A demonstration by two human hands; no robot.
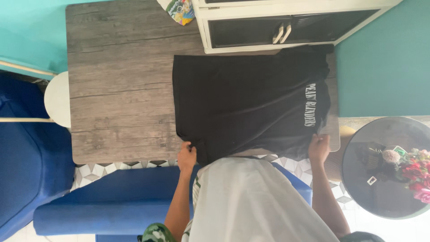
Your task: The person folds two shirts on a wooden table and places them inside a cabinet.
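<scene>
soft, even daylight fills the view, bright enough to wash out the floor at the lower right corner. the black shirt (251, 103) swallows detail, its folds barely readable. a faint sheen lies on the round glass table (385, 134). shadows are weak and diffuse. focus is slightly soft throughout, with mild compression blur

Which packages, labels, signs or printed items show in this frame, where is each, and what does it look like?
Colourful package: far edge of the grey wooden table, beside the white cabinet; rounded, white with green, yellow and pink print.
White lettering: printed on the black T-shirt, near its right end; two short rows.
Small card: on the round glass table at right, by the flowers; white, too small to tell more.
No signs or screens.
</scene>
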